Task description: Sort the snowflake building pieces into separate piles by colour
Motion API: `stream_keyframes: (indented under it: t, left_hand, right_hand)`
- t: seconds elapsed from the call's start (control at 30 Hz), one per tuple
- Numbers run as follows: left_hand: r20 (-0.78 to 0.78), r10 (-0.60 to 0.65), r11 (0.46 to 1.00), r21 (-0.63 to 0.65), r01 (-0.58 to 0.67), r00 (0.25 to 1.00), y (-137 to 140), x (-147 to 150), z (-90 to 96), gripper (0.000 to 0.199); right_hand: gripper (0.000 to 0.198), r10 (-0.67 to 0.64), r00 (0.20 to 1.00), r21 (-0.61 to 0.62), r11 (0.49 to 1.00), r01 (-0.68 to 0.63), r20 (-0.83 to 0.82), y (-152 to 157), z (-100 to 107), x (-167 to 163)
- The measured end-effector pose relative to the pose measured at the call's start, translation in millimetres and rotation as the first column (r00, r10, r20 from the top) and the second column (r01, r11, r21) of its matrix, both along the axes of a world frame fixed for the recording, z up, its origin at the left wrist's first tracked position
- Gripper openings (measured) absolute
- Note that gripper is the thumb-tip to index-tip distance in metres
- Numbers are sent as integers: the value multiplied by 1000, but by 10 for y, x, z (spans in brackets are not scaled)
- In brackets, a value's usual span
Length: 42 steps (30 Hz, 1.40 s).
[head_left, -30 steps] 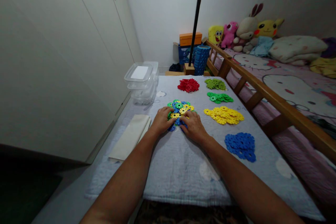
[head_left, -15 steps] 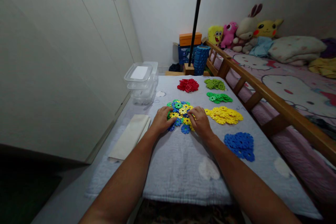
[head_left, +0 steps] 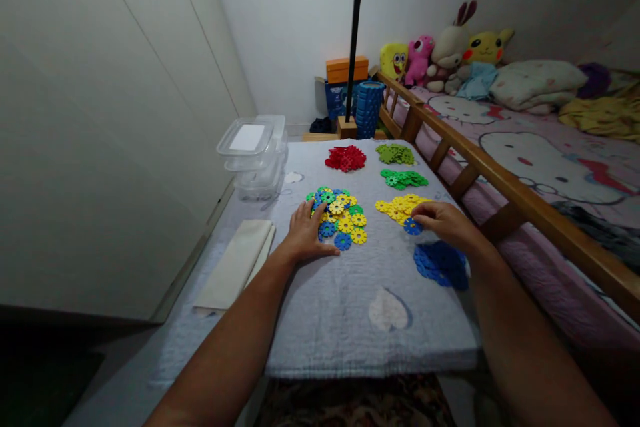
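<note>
My left hand [head_left: 306, 232] lies with spread fingers on the left side of a mixed pile of snowflake discs [head_left: 345, 221] in blue, yellow and green. Between thumb and fingers of my right hand [head_left: 440, 221] is a blue snowflake disc [head_left: 413, 226], held above the table. Just behind it lies the yellow disc pile [head_left: 395, 205], partly covered by that hand. A blue disc pile [head_left: 437, 265] sits nearer to me, below my right wrist. Farther back are a green pile [head_left: 404, 179], an olive-green pile [head_left: 395, 154] and a red pile [head_left: 346, 158].
Clear plastic boxes [head_left: 255, 157] are stacked at the table's back left. A folded cream cloth [head_left: 235, 267] lies left of my forearm. The bed's wooden rail [head_left: 480, 160] runs along the right side. Behind the table stands a black pole [head_left: 355, 40].
My right hand has moved right, from the mixed pile to beside the yellow and blue piles, with a blue disc in its fingers. My left hand has spread wider. The view has shifted slightly right.
</note>
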<state>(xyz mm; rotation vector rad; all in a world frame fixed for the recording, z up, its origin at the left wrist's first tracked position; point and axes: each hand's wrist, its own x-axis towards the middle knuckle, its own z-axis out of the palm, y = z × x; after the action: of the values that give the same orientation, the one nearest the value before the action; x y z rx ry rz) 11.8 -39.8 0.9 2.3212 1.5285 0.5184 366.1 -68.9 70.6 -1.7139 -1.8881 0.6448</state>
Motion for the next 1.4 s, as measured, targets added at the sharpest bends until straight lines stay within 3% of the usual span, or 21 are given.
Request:
stream_keyframes:
  t: [0.37, 0.5, 1.0, 1.2, 1.4]
  left_hand:
    - [-31, -21, 998, 65, 23, 999, 16, 7, -27, 112]
    - [-38, -22, 997, 78, 25, 999, 26, -1, -52, 111]
    - [-40, -23, 998, 58, 25, 999, 24, 0, -26, 110]
    - [-60, -28, 998, 53, 31, 998, 33, -5, -31, 111]
    - [-53, -13, 999, 36, 15, 999, 1, 15, 16, 114]
  right_hand:
    - [35, 5, 999, -163, 987, -12, -42, -425, -24, 497]
    - [38, -46, 997, -152, 988, 37, -58, -485, -74, 625]
    - [18, -83, 996, -80, 993, 86, 40, -574, -194, 685]
    - [20, -70, 990, 26, 997, 68, 121, -567, -84, 314]
    - [19, 203, 960, 114, 967, -227, 193, -270, -3, -576]
